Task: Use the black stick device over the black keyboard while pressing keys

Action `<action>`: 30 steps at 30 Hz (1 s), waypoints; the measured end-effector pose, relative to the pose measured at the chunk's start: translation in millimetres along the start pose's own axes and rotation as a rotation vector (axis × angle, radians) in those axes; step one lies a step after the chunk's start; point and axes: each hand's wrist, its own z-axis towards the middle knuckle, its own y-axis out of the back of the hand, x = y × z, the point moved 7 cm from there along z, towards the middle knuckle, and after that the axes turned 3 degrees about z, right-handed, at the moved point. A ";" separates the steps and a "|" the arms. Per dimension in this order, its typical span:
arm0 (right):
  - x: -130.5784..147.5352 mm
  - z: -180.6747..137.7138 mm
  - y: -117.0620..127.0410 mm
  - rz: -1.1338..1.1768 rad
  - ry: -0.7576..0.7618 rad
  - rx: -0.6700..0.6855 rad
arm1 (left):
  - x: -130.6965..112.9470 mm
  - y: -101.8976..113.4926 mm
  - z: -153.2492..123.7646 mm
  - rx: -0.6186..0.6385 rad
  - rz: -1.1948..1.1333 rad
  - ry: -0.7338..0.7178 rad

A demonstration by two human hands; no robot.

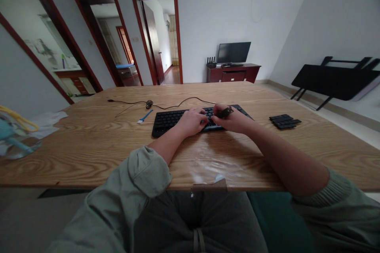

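A black keyboard (168, 121) lies on the wooden table in front of me, its far right end beyond my right hand. My left hand (192, 120) rests over the middle of the keyboard. Its fingers are curled and the thumb is close to the fingertips; whether something small is between them is hidden. Close by on the right, my right hand (233, 120) is closed around a small dark-handled tool (225, 112). The handle sticks up above the fist, and the tool's lower end, down at the keys, cannot be made out.
A blue brush (145, 116) with white bristles lies left of the keyboard. Behind it runs a black cable (172, 107) with a knotted bundle. Several black pieces like keycaps (284, 121) sit together at right. Light-blue and yellow items (18, 134) occupy the table's left edge.
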 end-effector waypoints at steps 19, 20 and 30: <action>-29.4 34.7 -52.1 0.978 -0.330 -0.453 | 40.4 25.3 -6.6 -0.105 0.011 0.214; -31.4 35.2 -53.3 0.979 -0.358 -0.480 | 43.7 27.1 -8.3 -0.114 0.011 0.232; -44.3 38.1 -53.4 0.837 -0.450 -0.658 | 53.7 27.0 -13.2 -0.155 0.005 0.316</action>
